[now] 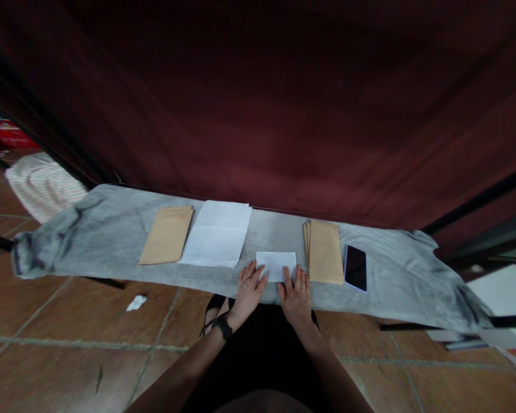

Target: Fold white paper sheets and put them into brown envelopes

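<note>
The paper (276, 259) looked folded into a small rectangle, so that folding seemed mostly done; the larger sheets (217, 235) to its left lay spread flat, seemingly left to fold. Brown envelopes lay farther left (167, 235) and on the right (327, 252); whether any were filled could not be told. The paper lay mid-bench (382, 264), under the fingertips of the left hand (249, 291) and right hand (296, 295), both flattened, clutching nothing.
</note>
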Demonstrator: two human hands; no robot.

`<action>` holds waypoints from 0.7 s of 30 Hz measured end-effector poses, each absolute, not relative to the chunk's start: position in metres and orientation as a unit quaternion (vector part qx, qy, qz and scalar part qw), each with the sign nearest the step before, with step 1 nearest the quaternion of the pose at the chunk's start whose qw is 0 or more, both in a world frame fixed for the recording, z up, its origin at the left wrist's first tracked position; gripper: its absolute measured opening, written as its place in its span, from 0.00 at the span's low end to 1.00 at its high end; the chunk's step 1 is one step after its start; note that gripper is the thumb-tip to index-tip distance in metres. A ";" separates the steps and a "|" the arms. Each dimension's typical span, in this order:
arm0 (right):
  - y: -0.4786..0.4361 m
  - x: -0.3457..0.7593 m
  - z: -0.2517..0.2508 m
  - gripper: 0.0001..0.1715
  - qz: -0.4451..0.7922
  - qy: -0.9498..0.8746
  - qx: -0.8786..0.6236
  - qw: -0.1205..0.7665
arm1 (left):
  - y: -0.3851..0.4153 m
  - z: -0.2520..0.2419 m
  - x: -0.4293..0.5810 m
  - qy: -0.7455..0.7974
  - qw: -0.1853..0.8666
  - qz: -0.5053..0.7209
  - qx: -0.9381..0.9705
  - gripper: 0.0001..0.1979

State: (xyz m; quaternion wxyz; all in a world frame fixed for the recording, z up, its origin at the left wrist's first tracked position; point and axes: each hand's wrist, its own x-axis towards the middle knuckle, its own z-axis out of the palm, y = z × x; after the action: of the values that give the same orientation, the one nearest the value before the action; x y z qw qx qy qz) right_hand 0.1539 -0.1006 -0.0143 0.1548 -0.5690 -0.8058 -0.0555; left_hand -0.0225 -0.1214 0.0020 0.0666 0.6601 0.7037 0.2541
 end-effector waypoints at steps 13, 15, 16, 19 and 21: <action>-0.100 0.156 -0.025 0.35 -0.065 -0.811 -0.555 0.173 | -0.110 0.036 -0.077 0.784 -0.123 0.144 0.592 0.32; -0.099 0.157 -0.026 0.35 -0.067 -0.812 -0.550 0.183 | -0.105 0.039 -0.084 0.806 -0.112 0.116 0.569 0.30; -0.099 0.157 -0.027 0.35 -0.068 -0.812 -0.548 0.188 | -0.104 0.041 -0.087 0.813 -0.100 0.099 0.565 0.28; -0.098 0.157 -0.027 0.35 -0.072 -0.814 -0.541 0.201 | -0.101 0.052 -0.096 0.824 -0.046 0.059 0.562 0.22; -0.098 0.157 -0.028 0.34 -0.072 -0.814 -0.539 0.204 | -0.101 0.060 -0.104 0.839 -0.011 0.048 0.543 0.19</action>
State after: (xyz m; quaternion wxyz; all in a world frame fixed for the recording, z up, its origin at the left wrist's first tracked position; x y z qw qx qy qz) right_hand 0.1574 -0.0979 -0.0276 0.2040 -0.5395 -0.8137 -0.0724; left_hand -0.1041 -0.1007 0.0603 -0.0112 0.5425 0.8386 0.0483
